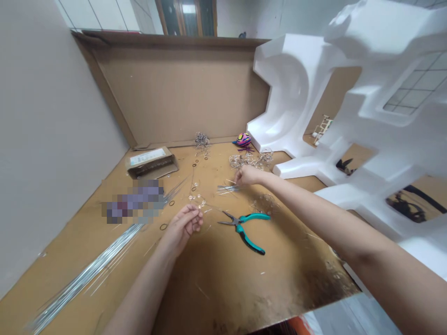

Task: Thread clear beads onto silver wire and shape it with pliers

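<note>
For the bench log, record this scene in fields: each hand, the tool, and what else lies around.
left hand: left hand, fingers curled, next to wire loops with clear beads; its grip is too fine to tell
right hand: right hand, at a bunch of short silver wires
tool: teal-handled pliers, lying below the right hand
rest: long silver wires, cardboard box, white foam moulding
</note>
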A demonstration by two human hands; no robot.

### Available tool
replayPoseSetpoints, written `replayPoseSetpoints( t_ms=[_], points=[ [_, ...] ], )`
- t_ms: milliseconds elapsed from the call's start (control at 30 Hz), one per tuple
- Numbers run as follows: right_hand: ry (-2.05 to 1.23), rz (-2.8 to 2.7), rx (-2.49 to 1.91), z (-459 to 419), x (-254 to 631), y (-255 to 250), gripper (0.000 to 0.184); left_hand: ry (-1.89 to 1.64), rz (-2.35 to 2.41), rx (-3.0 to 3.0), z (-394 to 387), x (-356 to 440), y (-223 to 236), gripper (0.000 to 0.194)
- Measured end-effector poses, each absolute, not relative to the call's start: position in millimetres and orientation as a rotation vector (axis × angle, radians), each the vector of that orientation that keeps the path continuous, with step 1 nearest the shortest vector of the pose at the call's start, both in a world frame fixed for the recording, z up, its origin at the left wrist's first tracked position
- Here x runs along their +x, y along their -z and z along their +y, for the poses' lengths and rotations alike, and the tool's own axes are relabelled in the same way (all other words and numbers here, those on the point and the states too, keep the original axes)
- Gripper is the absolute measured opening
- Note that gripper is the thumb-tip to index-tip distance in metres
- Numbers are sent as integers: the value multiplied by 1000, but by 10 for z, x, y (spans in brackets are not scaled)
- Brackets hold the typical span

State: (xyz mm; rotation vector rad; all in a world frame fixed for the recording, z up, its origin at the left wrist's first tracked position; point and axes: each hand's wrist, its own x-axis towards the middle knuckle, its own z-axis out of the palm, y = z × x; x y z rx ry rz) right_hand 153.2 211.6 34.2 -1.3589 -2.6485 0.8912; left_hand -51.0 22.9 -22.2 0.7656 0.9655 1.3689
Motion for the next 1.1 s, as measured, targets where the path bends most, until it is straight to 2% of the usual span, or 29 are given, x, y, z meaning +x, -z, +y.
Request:
replayPoseSetpoints(
  t_ms=[133,300,500,733,867,967,1033,1100],
  points=[
    [-715,-2804,-1453,2167,1441,-475,17,-1326,1013,791,200,-494,229,17],
    [-641,-2848,-1736,2297,1899,-719,20,-1304,1042,804,204,-473,207,19],
    [-637,-2716,-1930,2139,2357,-601,30,-1275,1060,800,200,-368,223,20],
    [-614,-2457,-1531,1629,2238,-552,23,-1394,859,553,147,-211,120,10],
    [-836,-2332,-1240,1036,2026,-462,27,-1430,685,356,109,-41,-60,6],
    [-1365,-1911,-793,679,1888,-355,32,-1391,634,324,91,110,-107,9],
    [-1488,-1715,-654,562,1844,-275,24,-1357,609,347,81,195,-83,10],
    [-1472,-1634,-581,529,1832,-199,15,-1340,593,355,71,255,-39,10]
  ],
)
